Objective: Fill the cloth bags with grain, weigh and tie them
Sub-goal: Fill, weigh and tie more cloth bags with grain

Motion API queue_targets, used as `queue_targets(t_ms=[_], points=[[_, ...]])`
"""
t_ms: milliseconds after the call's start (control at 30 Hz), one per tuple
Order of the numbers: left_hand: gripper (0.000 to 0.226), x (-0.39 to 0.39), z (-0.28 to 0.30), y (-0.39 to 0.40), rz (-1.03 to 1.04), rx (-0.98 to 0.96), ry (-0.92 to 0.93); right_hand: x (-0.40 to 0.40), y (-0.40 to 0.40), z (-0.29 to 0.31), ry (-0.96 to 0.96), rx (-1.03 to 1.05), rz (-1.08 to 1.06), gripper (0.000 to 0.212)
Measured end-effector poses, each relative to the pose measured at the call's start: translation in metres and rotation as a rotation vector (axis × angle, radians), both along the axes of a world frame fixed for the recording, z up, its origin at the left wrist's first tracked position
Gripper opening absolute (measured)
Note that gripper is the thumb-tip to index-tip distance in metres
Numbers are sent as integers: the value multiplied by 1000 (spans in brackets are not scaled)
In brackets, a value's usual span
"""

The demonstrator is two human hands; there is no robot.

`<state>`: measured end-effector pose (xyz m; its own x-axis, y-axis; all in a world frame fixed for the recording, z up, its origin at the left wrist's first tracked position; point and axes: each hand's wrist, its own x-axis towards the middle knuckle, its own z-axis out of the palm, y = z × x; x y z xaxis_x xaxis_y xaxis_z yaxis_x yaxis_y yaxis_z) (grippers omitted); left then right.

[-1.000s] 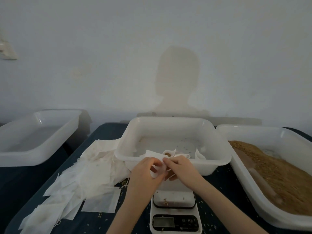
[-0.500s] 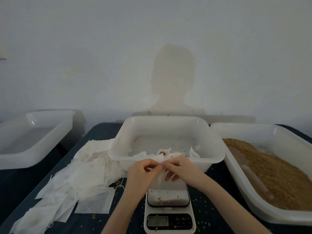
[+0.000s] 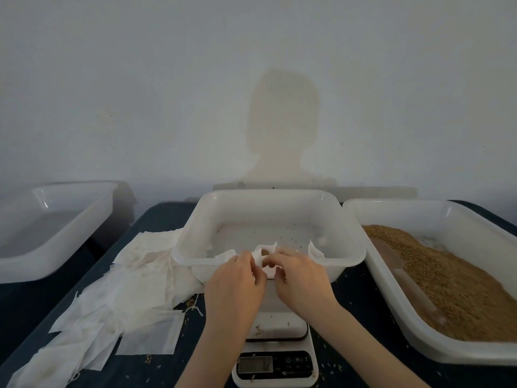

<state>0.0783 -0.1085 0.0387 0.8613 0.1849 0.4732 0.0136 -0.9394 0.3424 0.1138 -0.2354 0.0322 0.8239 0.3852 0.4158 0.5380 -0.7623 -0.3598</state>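
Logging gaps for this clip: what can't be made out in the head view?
- Scale display: blurred, no reading legible.
- Cloth bag: mostly behind the left hand and right hand; fill level and tie unclear.
- Left tub: cut by the frame edge, hazy inside.
- Grain tub: right end cut off.

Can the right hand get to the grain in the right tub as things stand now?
Probably yes, once it lets go. The right hand pinches the bag with the left hand; the grain lies uncovered in the open tub beside it, with nothing between.
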Motion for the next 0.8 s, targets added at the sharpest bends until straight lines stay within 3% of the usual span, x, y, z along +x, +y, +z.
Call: queue_targets(t_ms=[133, 267, 400, 500, 633, 733, 800], points=[[17, 2, 1, -2, -72, -118, 22, -5, 1, 0, 164, 220, 18, 15], [22, 6, -2, -1, -234, -397, 87, -2, 0, 0, 603, 602, 133, 16], [26, 7, -5, 3, -280, -472, 68, 3, -5, -1, 630, 658, 69, 17], [26, 9, -7, 5, -197, -387, 39, 6, -6, -5, 502, 509, -47, 14], [13, 12, -6, 1, -60, -199, 33, 5, -4, -8, 124, 67, -36, 20], [9, 14, -4, 1, -10, -147, 42, 2, -2, -3, 40, -82, -3, 14], [10, 14, -5, 0, -18, -129, 53, 2, -3, -2, 34, -129, 5, 31]])
